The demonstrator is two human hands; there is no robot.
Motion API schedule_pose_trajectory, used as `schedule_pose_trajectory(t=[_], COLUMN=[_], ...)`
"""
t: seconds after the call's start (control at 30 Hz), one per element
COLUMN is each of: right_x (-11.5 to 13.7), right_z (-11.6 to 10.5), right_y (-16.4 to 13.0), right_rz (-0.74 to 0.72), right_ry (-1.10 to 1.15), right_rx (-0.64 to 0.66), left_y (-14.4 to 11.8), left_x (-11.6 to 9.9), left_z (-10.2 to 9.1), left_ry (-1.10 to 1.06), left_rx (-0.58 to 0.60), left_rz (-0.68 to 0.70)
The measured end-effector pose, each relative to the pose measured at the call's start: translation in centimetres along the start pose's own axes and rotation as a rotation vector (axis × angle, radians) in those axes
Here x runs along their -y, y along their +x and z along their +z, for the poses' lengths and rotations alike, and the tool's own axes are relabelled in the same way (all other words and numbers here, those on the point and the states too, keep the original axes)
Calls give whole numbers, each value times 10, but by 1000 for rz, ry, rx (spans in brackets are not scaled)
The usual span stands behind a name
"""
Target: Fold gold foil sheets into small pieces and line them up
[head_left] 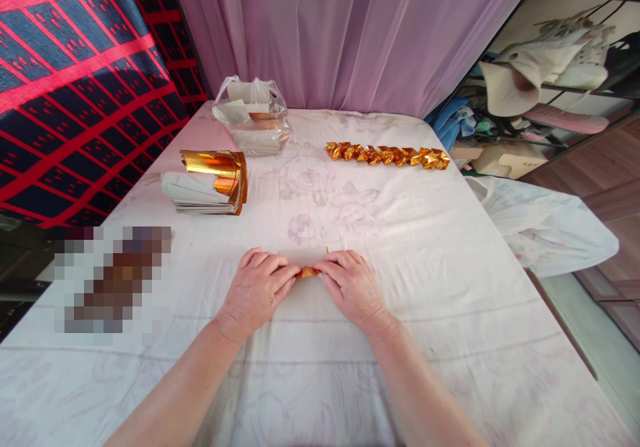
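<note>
Between my two hands, at the middle of the table, lies a sheet of gold foil paper [308, 272], its near edge rolled or folded so the gold shows and its pale back facing up behind. My left hand [261, 280] pinches the left end of the fold between thumb and fingers. At the right end, my right hand [351, 280] grips the same sheet in a like pinch. Beyond them stands a bent stack of gold-and-white paper sheets [203, 190] on the left. A row of folded gold paper pieces [387, 154] lies at the far right.
A clear plastic bag [255, 117] with paper bundles sits at the table's back left. The patterned tablecloth [320, 380] covers the table. Past the right edge are a white plastic bag [550, 227] and a shelf with a cap [515, 87]. A purple curtain [320, 40] hangs behind.
</note>
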State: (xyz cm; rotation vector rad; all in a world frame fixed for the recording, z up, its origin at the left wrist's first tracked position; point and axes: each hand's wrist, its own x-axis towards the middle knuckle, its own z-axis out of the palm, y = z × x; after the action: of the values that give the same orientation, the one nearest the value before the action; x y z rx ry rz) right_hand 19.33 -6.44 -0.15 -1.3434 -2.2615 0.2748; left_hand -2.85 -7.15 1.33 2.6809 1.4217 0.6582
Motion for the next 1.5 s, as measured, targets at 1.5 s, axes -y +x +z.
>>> schedule_pose_trajectory(t=[1.5], right_x=[3], right_z=[8], right_y=[3], right_rz=[248], right_ry=[-55], right_rx=[-148], left_y=[2], left_x=[-8], left_z=[1], left_ry=[-5], left_rx=[-17], left_rz=[-275])
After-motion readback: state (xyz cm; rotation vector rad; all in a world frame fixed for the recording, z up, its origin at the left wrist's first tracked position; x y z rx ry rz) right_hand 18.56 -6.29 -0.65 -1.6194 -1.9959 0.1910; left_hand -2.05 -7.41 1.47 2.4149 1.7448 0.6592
